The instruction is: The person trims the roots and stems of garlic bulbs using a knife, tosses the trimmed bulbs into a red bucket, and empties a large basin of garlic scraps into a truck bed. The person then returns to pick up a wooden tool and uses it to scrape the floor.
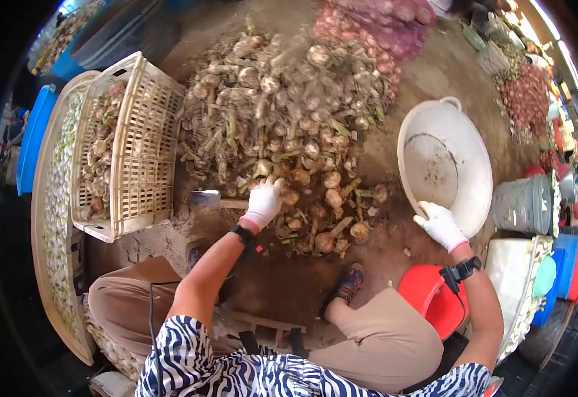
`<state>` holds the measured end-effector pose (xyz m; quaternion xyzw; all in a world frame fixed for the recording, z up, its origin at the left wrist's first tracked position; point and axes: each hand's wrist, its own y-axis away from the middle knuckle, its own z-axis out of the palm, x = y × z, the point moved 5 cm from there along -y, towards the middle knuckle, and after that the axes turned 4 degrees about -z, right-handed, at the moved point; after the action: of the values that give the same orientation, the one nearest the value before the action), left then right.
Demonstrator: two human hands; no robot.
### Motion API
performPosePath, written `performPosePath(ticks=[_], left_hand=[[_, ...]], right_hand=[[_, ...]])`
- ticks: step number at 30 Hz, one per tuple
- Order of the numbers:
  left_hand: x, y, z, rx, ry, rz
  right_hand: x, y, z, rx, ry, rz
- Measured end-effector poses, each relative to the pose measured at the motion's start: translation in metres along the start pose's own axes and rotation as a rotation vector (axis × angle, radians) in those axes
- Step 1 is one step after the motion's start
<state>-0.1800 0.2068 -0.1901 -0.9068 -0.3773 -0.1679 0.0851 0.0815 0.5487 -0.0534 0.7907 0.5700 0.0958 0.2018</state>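
Observation:
Dirty garlic bulbs with dry stalks lie in a large heap [312,99] on the floor. My left hand [264,200], in a white glove, is at the heap's near edge, just below a pale garlic bulb [263,168]. Its fingers are slightly apart, with nothing visible in them. Close by that hand lies a flat-bladed tool [206,198] with a wooden handle, partly hidden by the glove. My right hand [442,226], also gloved, has its fingers over the near left rim of a white basin [477,155]. Some dirt marks the basin's bottom.
A cream plastic crate [145,142] of garlic stands left, by a wide round tray [40,198] of pale cloves. Net sacks [385,30] are at the back. A red bucket [428,291] sits beside my right knee; a grey bucket [520,204] stands farther right.

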Motion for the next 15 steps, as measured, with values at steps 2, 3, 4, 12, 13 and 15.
performPosePath(ticks=[2, 3, 4, 12, 13, 15], left_hand=[[-0.006, -0.018, 0.003, 0.057, 0.000, -0.016], [-0.006, -0.024, 0.006, 0.087, 0.000, -0.019], [-0.011, -0.031, 0.009, 0.165, -0.003, -0.086], [0.030, -0.005, 0.018, 0.019, -0.262, 0.511], [0.033, -0.008, 0.020, -0.019, -0.278, 0.504], [0.041, -0.017, 0.064, -0.158, -0.360, 0.431]], right_hand=[[-0.040, -0.023, -0.020, 0.016, -0.026, -0.139], [-0.053, -0.037, -0.017, -0.051, -0.033, -0.140], [-0.074, -0.053, -0.016, -0.026, -0.072, -0.168], [-0.230, -0.164, 0.069, -0.130, -0.358, -0.295], [-0.233, -0.172, 0.075, -0.121, -0.368, -0.268], [-0.237, -0.177, 0.070, -0.089, -0.306, -0.213]])
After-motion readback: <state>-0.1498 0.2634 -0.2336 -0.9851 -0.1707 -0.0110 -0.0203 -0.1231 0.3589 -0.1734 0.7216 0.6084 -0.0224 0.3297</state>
